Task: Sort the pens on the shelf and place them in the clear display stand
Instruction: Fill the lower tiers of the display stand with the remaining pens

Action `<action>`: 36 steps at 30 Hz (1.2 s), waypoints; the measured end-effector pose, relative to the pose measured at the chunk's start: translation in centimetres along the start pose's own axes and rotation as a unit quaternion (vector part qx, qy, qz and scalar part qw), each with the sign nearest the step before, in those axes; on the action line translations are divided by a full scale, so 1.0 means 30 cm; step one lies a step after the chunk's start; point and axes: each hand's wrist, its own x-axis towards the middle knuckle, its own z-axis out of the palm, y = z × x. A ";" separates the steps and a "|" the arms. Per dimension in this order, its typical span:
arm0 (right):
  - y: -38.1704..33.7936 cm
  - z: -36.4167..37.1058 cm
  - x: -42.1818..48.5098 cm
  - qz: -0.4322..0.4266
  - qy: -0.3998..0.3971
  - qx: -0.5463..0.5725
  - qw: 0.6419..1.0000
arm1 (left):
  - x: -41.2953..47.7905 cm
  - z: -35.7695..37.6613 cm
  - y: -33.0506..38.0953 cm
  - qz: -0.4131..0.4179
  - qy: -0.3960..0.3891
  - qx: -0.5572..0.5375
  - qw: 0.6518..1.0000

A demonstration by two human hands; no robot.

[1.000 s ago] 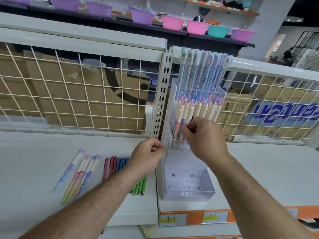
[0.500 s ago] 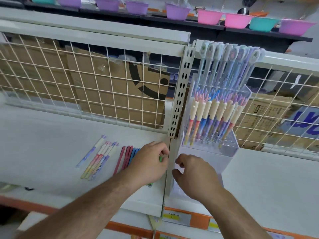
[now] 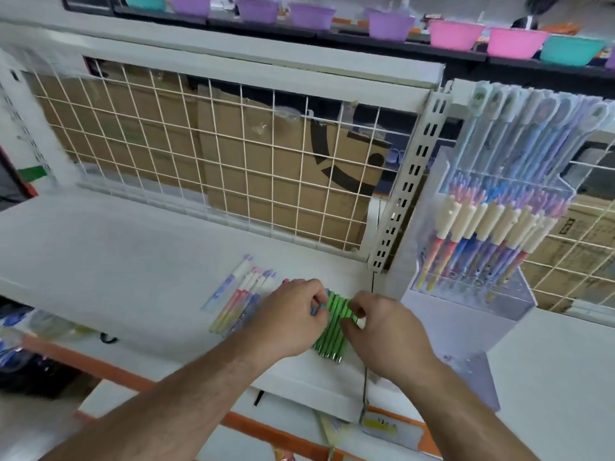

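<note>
clear display stand (image 3: pixel 466 314) holds 2 rows (bottom tier looks bare); left of it, left hand (image 3: pixel 293 316) and right hand (image 3: pixel 382 331) pinch green pens (image 3: pixel 332 337).

We note green pens (image 3: pixel 332 331) lying side by side on the shelf (image 3: pixel 133 261). The clear display stand (image 3: pixel 466 314) holds pastel pens (image 3: pixel 482 241) standing.

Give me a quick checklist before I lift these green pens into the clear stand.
1. Green pens lie side by side in one bunch: ok.
2. Left hand touches the bunch's left edge: ok.
3. Right hand has fingers curled on its right edge: ok.
4. Grip takes in every pen: cannot tell, fingers hide it.
5. Clear display stand has room: low front tier looks free: ok.
6. Pastel pens lie clear of the bunch: ok.
</note>
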 end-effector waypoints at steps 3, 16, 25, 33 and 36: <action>-0.086 0.047 0.028 0.008 0.004 0.008 1.000 | 0.003 -0.055 -0.094 -0.011 -0.008 0.034 0.999; -0.420 0.277 0.106 0.089 0.004 0.025 0.996 | 0.084 -0.205 -0.507 -0.089 -0.025 0.138 0.986; -0.459 0.288 0.099 0.106 0.008 0.025 0.994 | 0.149 -0.257 -0.562 -0.119 -0.090 0.089 0.985; -0.480 0.294 0.093 0.114 0.007 0.029 0.993 | 0.135 -0.275 -0.558 -0.107 -0.100 0.165 0.975; -0.474 0.294 0.074 0.118 0.004 0.014 0.993 | 0.142 -0.264 -0.543 -0.119 -0.125 0.191 0.966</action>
